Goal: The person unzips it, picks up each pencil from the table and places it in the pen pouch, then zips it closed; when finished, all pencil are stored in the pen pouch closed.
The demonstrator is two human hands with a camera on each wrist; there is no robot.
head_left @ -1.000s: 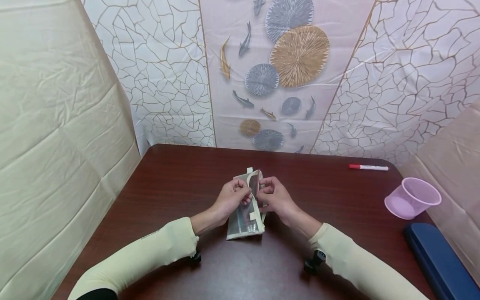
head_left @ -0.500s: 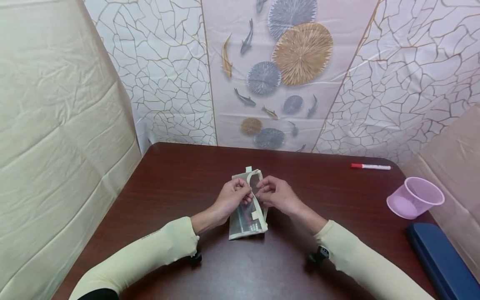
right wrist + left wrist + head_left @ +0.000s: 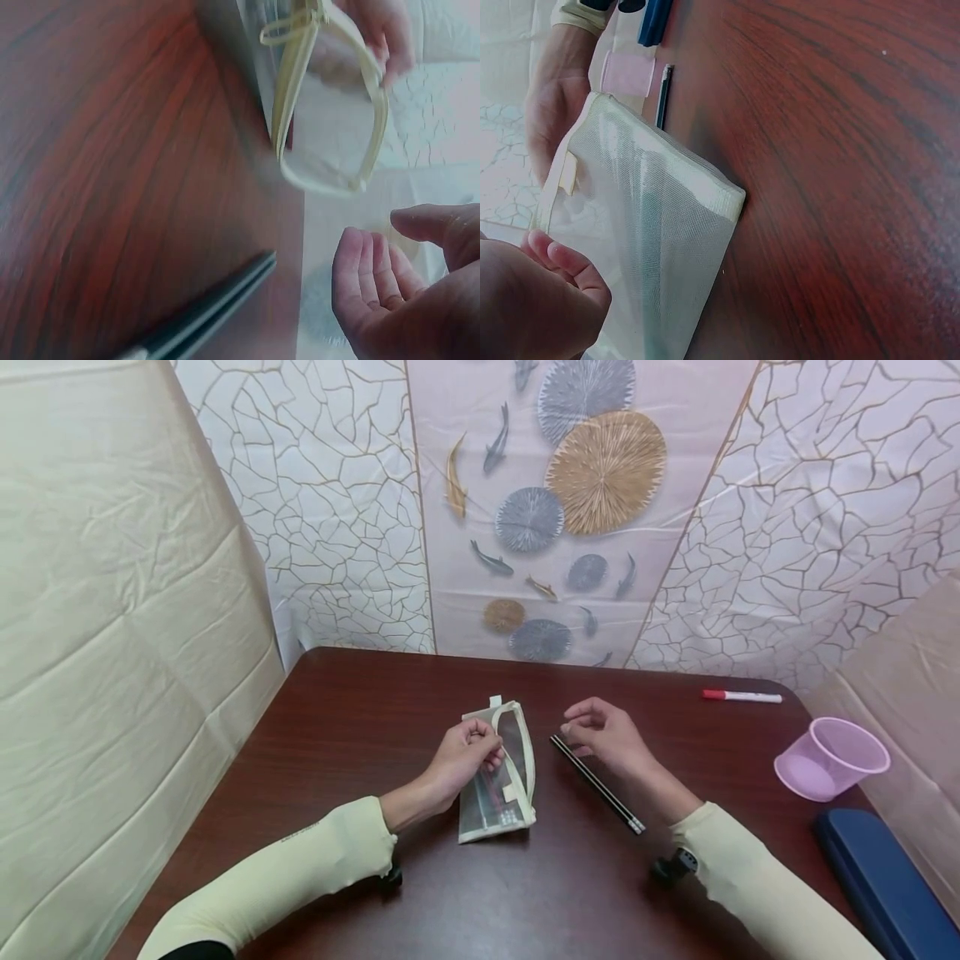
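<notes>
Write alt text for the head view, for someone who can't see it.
A person's left hand pinches the edge of an open mesh pouch on a dark table; the empty right hand is near two dark pencils. A red-capped marker, pink cup and blue case sit at right.

table: dark red-brown, wood-grained | mesh pouch near middle | two dark pencils side by side, right of pouch | red-capped marker, far right | pink cup | blue case
</notes>
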